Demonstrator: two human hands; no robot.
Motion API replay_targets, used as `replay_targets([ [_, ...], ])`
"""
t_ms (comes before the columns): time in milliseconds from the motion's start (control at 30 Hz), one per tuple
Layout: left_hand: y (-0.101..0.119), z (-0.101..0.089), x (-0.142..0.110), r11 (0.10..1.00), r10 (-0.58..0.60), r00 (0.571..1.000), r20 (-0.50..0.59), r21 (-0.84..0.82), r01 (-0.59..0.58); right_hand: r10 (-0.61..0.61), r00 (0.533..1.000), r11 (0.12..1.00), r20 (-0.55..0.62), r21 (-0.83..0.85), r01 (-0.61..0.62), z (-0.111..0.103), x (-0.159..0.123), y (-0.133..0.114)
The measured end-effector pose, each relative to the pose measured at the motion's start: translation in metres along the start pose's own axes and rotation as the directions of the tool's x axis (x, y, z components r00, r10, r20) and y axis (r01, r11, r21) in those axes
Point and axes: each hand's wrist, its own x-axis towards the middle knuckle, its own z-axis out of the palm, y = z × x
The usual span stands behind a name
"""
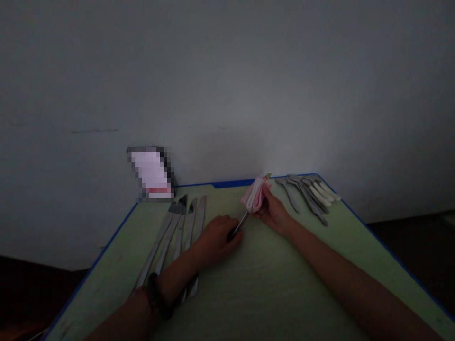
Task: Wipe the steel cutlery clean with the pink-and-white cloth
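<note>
My left hand (pixel 221 234) is closed round the near end of a slim metal utensil (pixel 242 221), just above the table. The utensil slants up and away from me into a folded pink and white cloth (pixel 254 195). My right hand (pixel 273 210) pinches this cloth around the utensil's far part, so its kind cannot be made out. A small pale tip shows beyond the cloth. Beneath and beside my left forearm lie several long metal utensils (pixel 168 237), partly covered by the arm.
Several spoons (pixel 289 194) and white-handled utensils (pixel 321 193) lie at the table's back right. A blurred-out phone-like device (pixel 151 173) leans at the back left. The green table (pixel 270 284) has a blue edge and stands against a grey wall (pixel 227 85). The light is dim.
</note>
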Motion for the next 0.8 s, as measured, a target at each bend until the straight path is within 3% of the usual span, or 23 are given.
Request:
replay_targets([
  [800, 0.0011, -0.0009, 0.0000, 1.000, 0.002, 1.000, -0.026, 0.007, -0.002, 0.009, 1.000, 1.000, 0.009, -0.017, -0.008, 0.0010, -0.0008, -0.0002],
])
